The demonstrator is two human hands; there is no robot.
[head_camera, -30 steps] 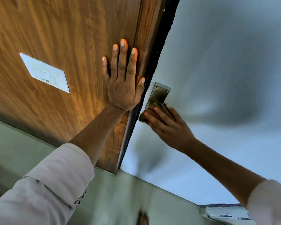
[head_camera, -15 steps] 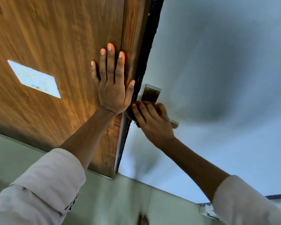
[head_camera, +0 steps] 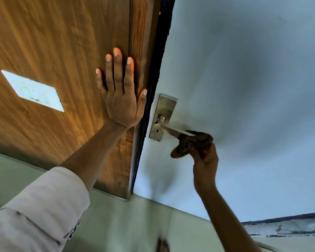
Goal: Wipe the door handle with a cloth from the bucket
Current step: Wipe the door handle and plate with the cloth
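Note:
A brushed-metal lever door handle (head_camera: 168, 129) on a rectangular backplate (head_camera: 164, 113) sits on the pale grey door (head_camera: 244, 88). My right hand (head_camera: 205, 159) grips a dark brown cloth (head_camera: 191, 142) wrapped around the outer end of the lever. The rest of the lever and the backplate are uncovered. My left hand (head_camera: 123, 91) lies flat, fingers spread, against the wooden panel (head_camera: 62, 42) just left of the door's black edge. No bucket is in view.
A white switch plate (head_camera: 33, 90) is set in the wooden panel to the left. Pale green floor tiles (head_camera: 127, 224) run below. A worn ledge (head_camera: 287, 227) shows at the lower right. A foot tip (head_camera: 162, 245) shows at the bottom.
My right hand has slid with the cloth from the backplate end out along the lever to its tip, uncovering the plate and lever. My left hand has stayed pressed on the wood.

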